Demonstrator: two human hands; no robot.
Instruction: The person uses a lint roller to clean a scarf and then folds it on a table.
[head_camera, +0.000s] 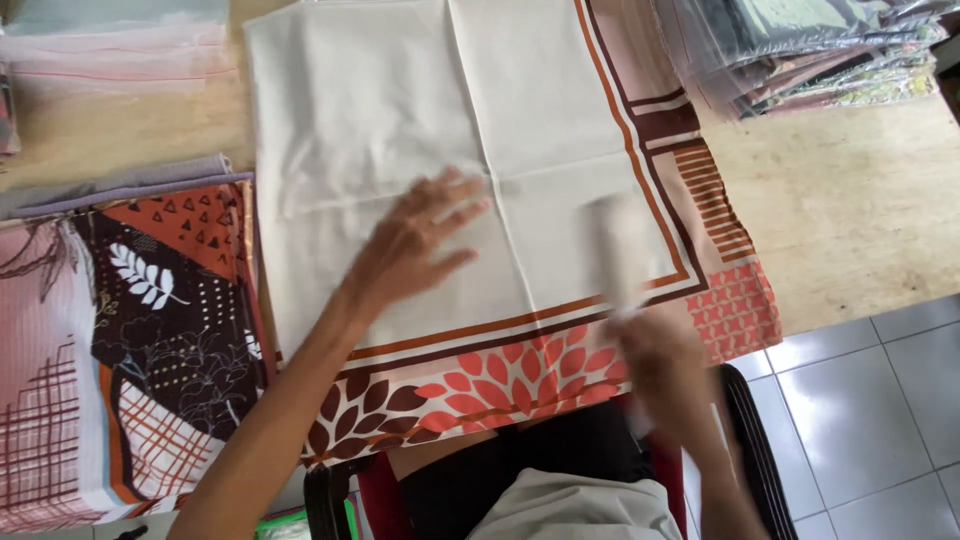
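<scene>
My left hand (410, 245) lies flat, fingers spread, on the cream middle of a folded cloth (380, 110) with an orange leaf border, spread on the wooden counter (850, 200). My right hand (665, 360), blurred, holds a pale roller (622, 250) against the cloth's lower right.

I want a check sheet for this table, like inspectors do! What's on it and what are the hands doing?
Surface: wooden table, bare at the right.
Job's things: cream cloth with a brown and orange leaf border, spread flat; a pale roller, blurred, rests on it.
Clutter: patterned cloth pile on the left; bagged cloths at top right; clear bags at top left.
Grippers: left hand lies flat on the cream cloth, fingers spread; right hand grips the roller's handle.
Cables: nothing seen.
Surroundings: grey floor tiles at lower right; the person's lap at the bottom edge.
</scene>
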